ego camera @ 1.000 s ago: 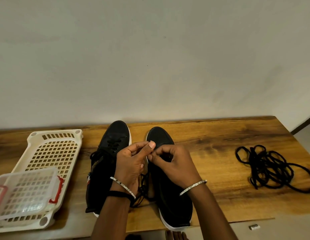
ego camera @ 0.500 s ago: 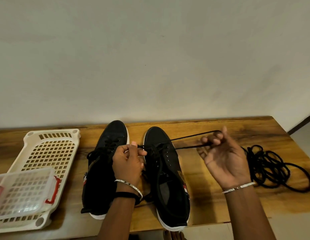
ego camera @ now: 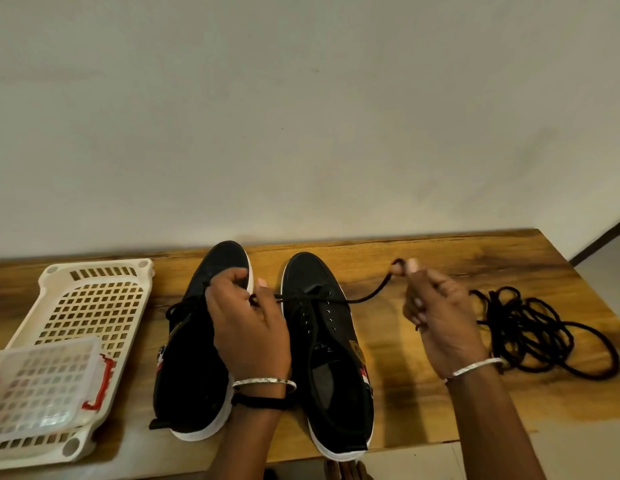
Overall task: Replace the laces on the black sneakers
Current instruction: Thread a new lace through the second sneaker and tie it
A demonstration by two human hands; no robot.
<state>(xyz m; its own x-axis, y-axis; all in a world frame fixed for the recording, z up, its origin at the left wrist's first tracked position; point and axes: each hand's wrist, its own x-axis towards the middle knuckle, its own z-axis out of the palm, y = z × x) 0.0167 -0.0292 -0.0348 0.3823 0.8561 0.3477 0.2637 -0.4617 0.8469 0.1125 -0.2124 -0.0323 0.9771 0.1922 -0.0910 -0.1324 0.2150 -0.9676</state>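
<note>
Lace (ego camera: 336, 301) between left hand (ego camera: 246, 327) and right hand (ego camera: 436, 317) (both pinch grips)

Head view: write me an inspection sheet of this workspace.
Surface: wooden table.
Job's things: left sneaker laced; right sneaker has one lace through its front eyelets; loose lace pile at the table's right.
Clutter: white slotted tray with a clear box on it, left.
Grips: left hand pinches one end of the lace, right hand holds the other.
Cables: nothing seen.
Surroundings: plain wall behind; floor at right.
</note>
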